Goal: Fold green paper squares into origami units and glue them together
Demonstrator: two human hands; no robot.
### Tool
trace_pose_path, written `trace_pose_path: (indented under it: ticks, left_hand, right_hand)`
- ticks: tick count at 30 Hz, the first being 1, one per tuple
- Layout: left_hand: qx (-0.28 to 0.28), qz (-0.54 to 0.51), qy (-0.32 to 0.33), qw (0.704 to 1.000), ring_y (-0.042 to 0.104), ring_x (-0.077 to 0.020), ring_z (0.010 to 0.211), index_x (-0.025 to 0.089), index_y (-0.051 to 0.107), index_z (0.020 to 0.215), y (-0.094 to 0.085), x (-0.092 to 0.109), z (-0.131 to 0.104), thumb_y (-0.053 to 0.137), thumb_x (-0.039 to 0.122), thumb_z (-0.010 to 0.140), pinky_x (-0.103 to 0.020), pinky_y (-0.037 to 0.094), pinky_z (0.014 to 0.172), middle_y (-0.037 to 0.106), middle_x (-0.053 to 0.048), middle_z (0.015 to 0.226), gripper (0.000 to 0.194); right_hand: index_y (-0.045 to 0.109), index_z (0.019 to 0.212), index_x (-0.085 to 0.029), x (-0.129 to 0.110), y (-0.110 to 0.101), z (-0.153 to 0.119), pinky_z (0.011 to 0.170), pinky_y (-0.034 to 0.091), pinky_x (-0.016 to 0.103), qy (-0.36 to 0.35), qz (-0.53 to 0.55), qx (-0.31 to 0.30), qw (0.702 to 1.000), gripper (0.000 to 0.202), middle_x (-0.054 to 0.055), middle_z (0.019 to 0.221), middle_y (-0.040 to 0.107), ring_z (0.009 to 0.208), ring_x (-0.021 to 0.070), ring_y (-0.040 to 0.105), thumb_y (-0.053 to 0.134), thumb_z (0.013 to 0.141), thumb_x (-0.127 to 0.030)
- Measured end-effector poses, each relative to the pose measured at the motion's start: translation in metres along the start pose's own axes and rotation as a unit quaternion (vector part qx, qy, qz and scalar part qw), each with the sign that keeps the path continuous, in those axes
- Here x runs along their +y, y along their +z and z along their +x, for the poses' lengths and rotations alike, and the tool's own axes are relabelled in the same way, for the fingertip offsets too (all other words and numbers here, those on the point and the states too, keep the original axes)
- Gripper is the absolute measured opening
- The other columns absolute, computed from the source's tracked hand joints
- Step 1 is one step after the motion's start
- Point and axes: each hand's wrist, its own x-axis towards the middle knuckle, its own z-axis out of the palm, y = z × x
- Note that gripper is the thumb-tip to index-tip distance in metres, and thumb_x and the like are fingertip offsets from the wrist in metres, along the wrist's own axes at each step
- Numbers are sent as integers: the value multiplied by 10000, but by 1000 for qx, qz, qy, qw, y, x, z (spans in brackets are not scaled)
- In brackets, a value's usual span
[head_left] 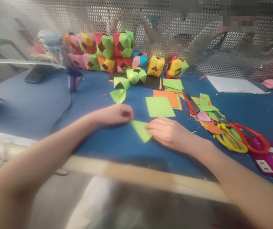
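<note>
A green paper (140,130), folded into a triangle, lies on the blue tabletop between my hands. My left hand (121,114) is closed at its upper left corner, fingers curled and pinching the tip. My right hand (166,131) is closed over its right side, fingers together and pressing on the paper. Just beyond my hands rests a flat green paper square (159,107). Past my left hand sit a small folded green paper piece (118,95) and another green folded unit (121,83).
Colourful folded paper balls (105,46) are stacked along the perforated metal screen (150,25). To the right lie paper scraps (205,109), a cutter (191,102), yellow scissors (230,138), red scissors (253,136) and a purple case (271,159). A blue glue gun (73,79) stands at left, its cord trailing forward.
</note>
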Motion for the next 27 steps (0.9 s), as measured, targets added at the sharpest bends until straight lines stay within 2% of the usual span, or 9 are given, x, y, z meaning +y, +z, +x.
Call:
trace_pose_path:
  ticks: [17,27]
  left_hand:
    - [-4,11,-2,1000,555,-112,776,156,620,812,0,1,0,479,184,732,-214,424,728,627,-7,878,165]
    - [7,13,-13,1000,529,-110,734,151,598,758,2,9,0,478,247,759,-220,411,688,601,-4,800,154]
  right_hand:
    - [639,843,-145,-6,1,0,755,416,329,16,4,-30,999,261,101,887,657,878,192,548,387,893,-101]
    - [646,840,-138,-9,-4,2,750,407,337,30,26,-53,998,194,110,897,650,863,203,546,454,831,-120]
